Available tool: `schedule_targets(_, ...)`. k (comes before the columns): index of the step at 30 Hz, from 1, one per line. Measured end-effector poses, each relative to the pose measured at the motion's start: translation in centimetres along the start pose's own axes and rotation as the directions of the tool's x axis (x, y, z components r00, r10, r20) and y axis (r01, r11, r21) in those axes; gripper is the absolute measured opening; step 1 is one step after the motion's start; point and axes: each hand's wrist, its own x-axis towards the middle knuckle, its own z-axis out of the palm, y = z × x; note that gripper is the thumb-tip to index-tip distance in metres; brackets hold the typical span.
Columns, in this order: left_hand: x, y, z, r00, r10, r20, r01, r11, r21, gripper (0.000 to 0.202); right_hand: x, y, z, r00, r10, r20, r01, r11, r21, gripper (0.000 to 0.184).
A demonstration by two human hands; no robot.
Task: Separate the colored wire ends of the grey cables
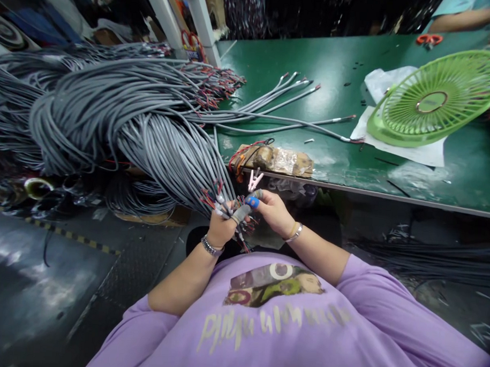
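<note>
A thick bundle of grey cables point(170, 143) hangs over the bench's front edge, its stripped ends with red and dark wires reaching down to my hands. My left hand point(222, 225) is closed around several of these cable ends, a grey cover on its thumb. Close beside it, my right hand point(274, 212) pinches at the wire ends, with a blue covering on one finger and a grey one on another. Exactly which wire lies between the right fingertips is too small to make out. Just above the right fingers, a pink clothespin point(254, 181) sits at the bench edge.
A green fan point(432, 104) lies on white paper at the right of the green bench point(313, 63). Orange-handled scissors point(429, 40) rest behind it. A taped wooden block point(284, 161) lies along the front edge. Another person's arm point(470, 20) shows at the far right.
</note>
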Motion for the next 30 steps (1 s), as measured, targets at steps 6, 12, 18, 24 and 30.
schedule_targets(6, -0.1, -0.4, 0.6, 0.988, -0.025, -0.155, 0.005, 0.992, -0.130, 0.027, -0.1, 0.5, 0.0, 0.995, 0.056, -0.088, -0.048, 0.995, 0.083, 0.037)
schedule_targets(12, 0.0, -1.1, 0.6, 0.978, 0.017, -0.210, -0.043, 0.992, -0.121, 0.026, -0.4, 0.6, -0.1, 0.985, 0.174, 0.002, -0.169, 0.955, 0.245, 0.043)
schedule_targets(18, -0.1, -0.3, 0.2, 0.997, 0.078, 0.001, -0.077, 0.995, 0.058, 0.024, -0.2, 0.1, 0.3, 0.996, 0.090, 0.004, -0.090, 0.990, 0.106, 0.038)
schedule_targets(24, -0.4, -0.2, 0.2, 0.996, 0.085, 0.028, -0.088, 0.986, 0.139, 0.021, 0.3, -0.3, 0.0, 0.997, 0.070, -0.030, -0.066, 0.991, 0.114, 0.030)
schedule_targets(30, 0.0, -0.9, 0.3, 0.995, 0.047, -0.086, -0.052, 0.997, -0.057, 0.027, -0.1, -0.1, -0.3, 0.989, 0.150, -0.005, -0.147, 0.974, 0.170, 0.032)
